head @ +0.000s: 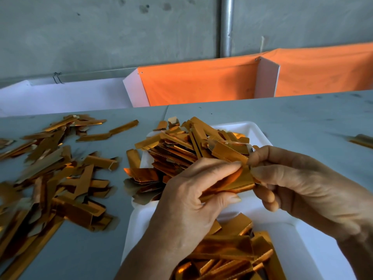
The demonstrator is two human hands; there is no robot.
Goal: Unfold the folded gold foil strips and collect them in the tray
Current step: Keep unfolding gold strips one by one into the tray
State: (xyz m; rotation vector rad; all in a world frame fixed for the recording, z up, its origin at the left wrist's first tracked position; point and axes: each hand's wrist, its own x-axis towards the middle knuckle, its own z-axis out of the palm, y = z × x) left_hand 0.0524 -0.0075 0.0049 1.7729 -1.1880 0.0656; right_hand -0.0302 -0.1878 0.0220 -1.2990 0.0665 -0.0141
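Both my hands meet over the white tray's point(314, 245) middle, left hand point(187, 201) and right hand point(298, 184) pinching one folded gold foil strip point(232, 183) between them, so I judge unfolding underway; next I'd spread it flat and drop it in.

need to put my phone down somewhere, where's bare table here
Bare table lies right of the white tray, with one stray strip near the right edge. A smaller bare patch sits at the near edge, between the loose strip pile on the left and the tray. The left side and the tray are crowded, and both hands work over the tray.
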